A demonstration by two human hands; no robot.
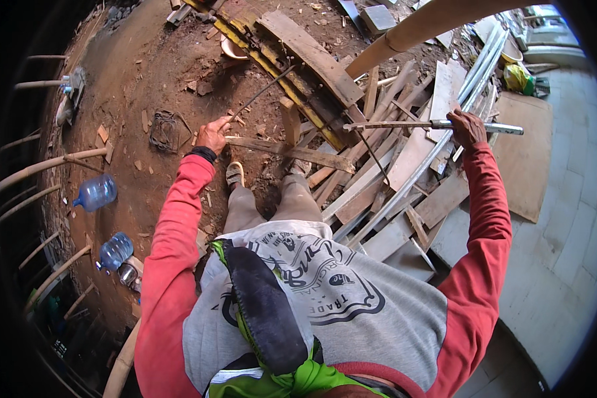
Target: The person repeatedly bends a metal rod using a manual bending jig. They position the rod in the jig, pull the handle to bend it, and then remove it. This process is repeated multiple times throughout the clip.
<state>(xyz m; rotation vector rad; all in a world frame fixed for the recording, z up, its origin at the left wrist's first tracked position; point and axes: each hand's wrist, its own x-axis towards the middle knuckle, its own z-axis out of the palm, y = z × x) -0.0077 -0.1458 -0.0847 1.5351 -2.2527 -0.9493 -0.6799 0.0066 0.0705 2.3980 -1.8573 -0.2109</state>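
Note:
My left hand (pixel 212 136) is closed around the near end of a thin dark metal rod (pixel 262 94), which slants up and away over a rusty, yellow-edged metal beam (pixel 305 109). Out to the right, my right hand (pixel 467 128) grips a long metal bar (pixel 404 125) with a thicker, pipe-like grey end. The bar lies roughly level, its far tip over the beam's near end. From beside that tip another thin rod length (pixel 376 159) slopes down to the right; whether it joins the rod in my left hand I cannot tell. A wooden plank (pixel 331 56) rests along the beam.
Before my feet stand a short wooden post (pixel 290 121) and a narrow board (pixel 298 152). Scrap wood (pixel 378 172) and metal channels (pixel 438 149) are piled to the right. A bamboo pole (pixel 411 33) crosses above. Blue water bottles (pixel 96 192) lie left; coiled wire (pixel 168 131) sits on the dirt.

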